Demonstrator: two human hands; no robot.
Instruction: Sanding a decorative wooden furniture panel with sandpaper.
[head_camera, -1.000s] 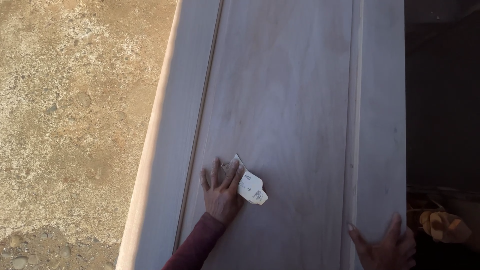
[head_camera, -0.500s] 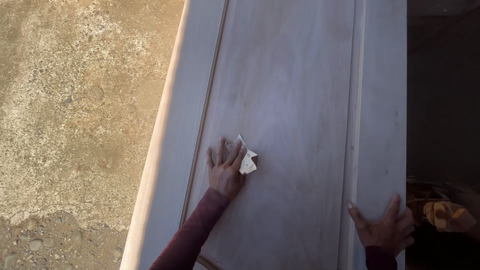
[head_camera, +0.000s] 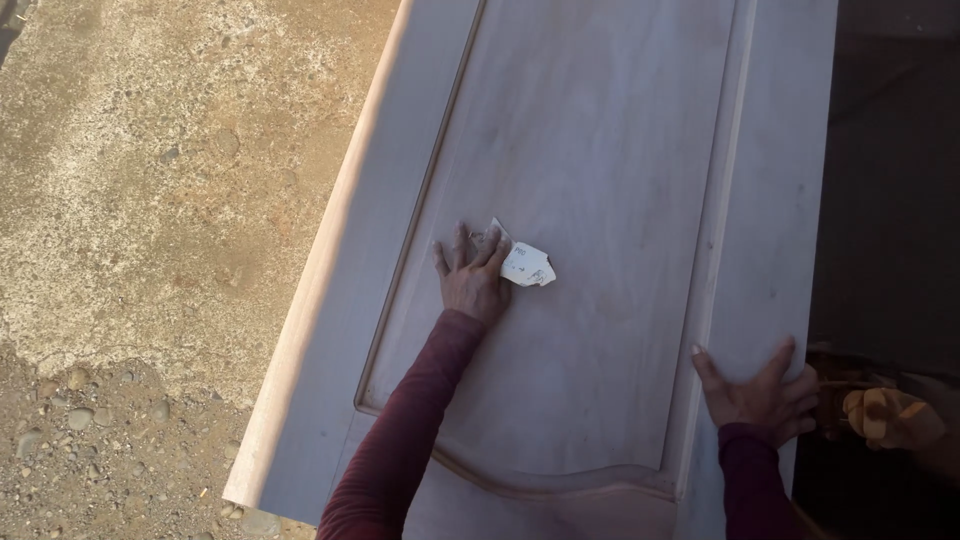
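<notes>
Since earlier, left hand (head_camera: 473, 277) slid toward ten o'clock, flat, fingers spread, pressing sandpaper (head_camera: 526, 265) on door (head_camera: 600, 150). Right hand (head_camera: 762, 392) splayed on frame. Paper seems thin, floppy; best pressed flat.

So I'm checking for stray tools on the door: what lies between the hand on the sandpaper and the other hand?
In the head view, only bare door panel and its raised moulding lie between the left hand, on the sandpaper, and the right hand.

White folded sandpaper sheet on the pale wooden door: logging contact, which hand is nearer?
Left. The left hand presses on the white folded sandpaper sheet; the right hand rests apart.
</notes>
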